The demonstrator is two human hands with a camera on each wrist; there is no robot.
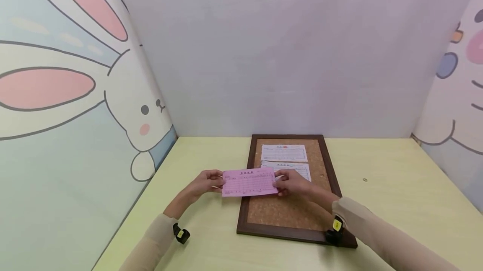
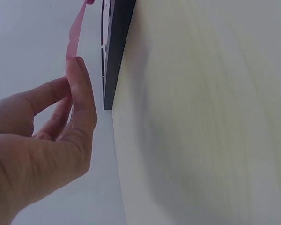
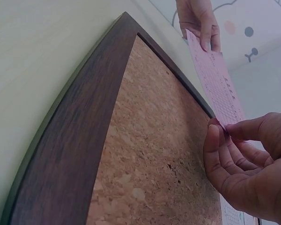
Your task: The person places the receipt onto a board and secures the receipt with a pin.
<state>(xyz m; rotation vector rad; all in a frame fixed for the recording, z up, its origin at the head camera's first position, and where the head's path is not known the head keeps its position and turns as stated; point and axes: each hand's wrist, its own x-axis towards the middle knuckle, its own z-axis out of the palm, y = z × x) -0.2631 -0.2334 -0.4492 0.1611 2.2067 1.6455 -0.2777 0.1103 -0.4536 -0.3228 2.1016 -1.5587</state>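
A pink printed form slip (image 1: 249, 182) is stretched between both hands, raised over the left edge of a cork board (image 1: 279, 212). My left hand (image 1: 205, 184) pinches its left end between thumb and fingers. At the other end, my right hand (image 1: 293, 182) pinches the slip's right edge; the right wrist view shows thumb and fingertips (image 3: 213, 133) meeting on the paper. Two white printed slips lie on the board's upper half: the upper slip (image 1: 284, 153) shows fully, while the lower slip (image 1: 284, 165) is partly hidden behind the pink one and the right hand.
The board has a dark wooden frame (image 1: 296, 233) and lies on a pale yellow table (image 1: 392, 204). A small ring-like object (image 1: 364, 179) rests on the table to the right. Behind stands a plain whitish wall (image 1: 286, 53), with a rabbit-printed panel (image 1: 124, 107) at the left.
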